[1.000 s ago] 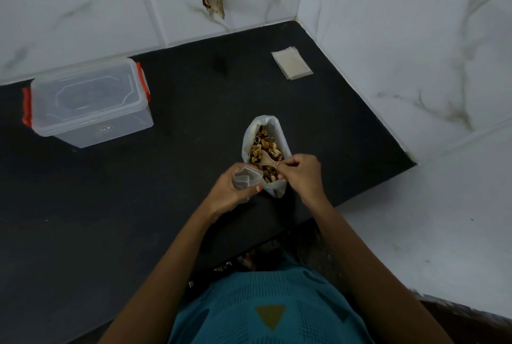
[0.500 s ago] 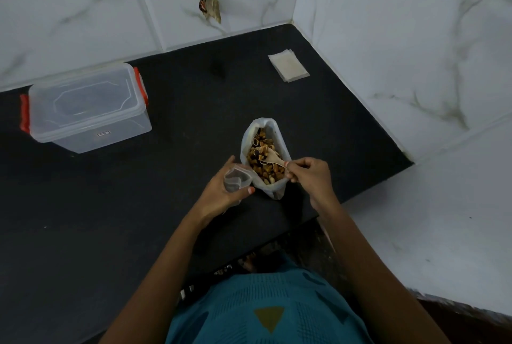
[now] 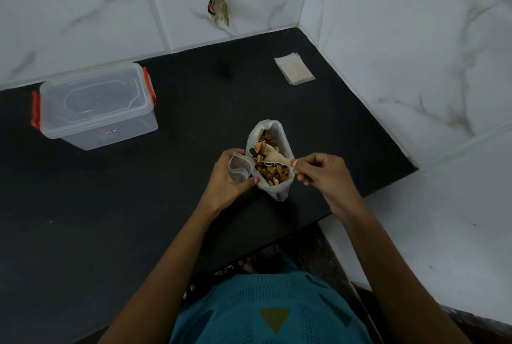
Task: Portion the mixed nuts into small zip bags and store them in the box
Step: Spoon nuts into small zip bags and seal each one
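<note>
Spoon [image 3: 273, 159] has come up loaded over the nut bag [image 3: 278, 193] — right hand [image 3: 322, 174] pinches it, left hand [image 3: 225, 181] grips the zip bag [image 3: 239, 168] alongside.

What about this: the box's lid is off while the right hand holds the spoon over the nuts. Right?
No. The head view shows the box with its lid on. The right hand does hold the spoon over the nuts.
</note>
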Tool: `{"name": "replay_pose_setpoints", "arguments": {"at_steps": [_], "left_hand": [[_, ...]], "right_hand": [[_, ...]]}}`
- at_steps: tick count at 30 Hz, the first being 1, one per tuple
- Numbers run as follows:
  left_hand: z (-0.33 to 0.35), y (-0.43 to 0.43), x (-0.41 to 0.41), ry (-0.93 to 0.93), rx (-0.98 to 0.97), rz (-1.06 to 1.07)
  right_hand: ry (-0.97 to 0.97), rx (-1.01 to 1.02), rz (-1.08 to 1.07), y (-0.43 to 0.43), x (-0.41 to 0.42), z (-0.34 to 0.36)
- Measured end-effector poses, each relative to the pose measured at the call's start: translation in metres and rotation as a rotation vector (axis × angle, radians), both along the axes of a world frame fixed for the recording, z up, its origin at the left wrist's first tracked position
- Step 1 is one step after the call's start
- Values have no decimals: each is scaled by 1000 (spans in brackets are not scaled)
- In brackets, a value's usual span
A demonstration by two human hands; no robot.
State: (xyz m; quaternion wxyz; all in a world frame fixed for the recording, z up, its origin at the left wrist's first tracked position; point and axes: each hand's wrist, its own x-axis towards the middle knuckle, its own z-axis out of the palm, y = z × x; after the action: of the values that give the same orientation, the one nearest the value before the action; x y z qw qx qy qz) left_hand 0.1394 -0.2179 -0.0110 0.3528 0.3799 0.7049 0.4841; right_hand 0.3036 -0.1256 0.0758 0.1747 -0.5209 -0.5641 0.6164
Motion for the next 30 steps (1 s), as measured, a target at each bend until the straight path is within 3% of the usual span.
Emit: {"name": "replay_pose_setpoints", "arguments": {"at_steps": [14,24,30], "left_hand": [[7,0,2,68,-43,-98],[14,6,12,193,-8,-187],[16,5,16,127,72,-50]], "right_hand": [[-125,465,212,-19,-13,-8],[-122,566,324,-26,-23,-4],[-208,808,410,-26,-23,-3]]}}
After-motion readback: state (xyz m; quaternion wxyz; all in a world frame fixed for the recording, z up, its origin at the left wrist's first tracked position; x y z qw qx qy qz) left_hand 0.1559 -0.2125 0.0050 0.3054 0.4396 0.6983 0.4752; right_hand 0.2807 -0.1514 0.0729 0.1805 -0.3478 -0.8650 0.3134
